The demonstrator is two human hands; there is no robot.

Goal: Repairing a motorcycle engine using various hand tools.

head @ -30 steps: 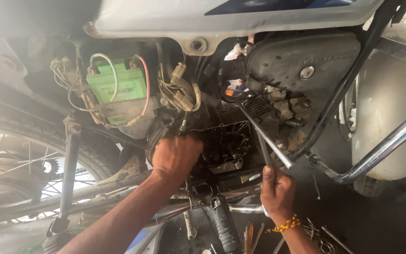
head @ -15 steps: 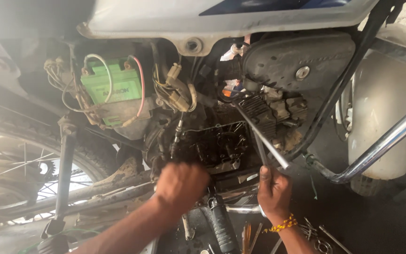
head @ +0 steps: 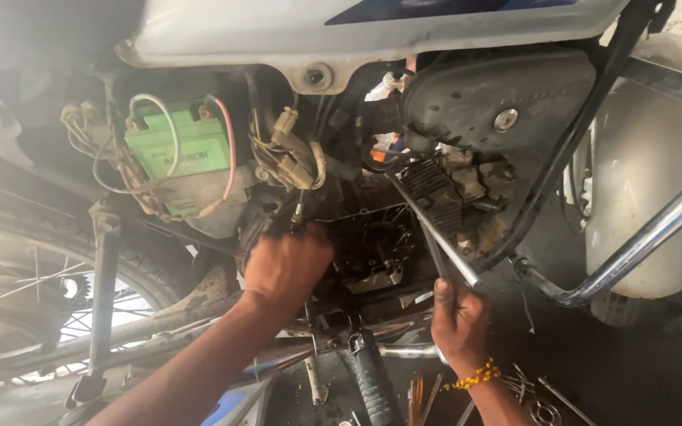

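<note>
Greasy engine (head: 372,244) — half hidden behind left hand (head: 286,264), details murky.

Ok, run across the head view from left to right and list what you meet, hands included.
Spoked wheel → green battery → left hand → right hand with its long metal tool → chrome guard bar.

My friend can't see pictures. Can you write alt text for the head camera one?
A person's left hand presses into a motorcycle engine while the right hand grips a long metal rod. A green battery sits upper left.
</note>
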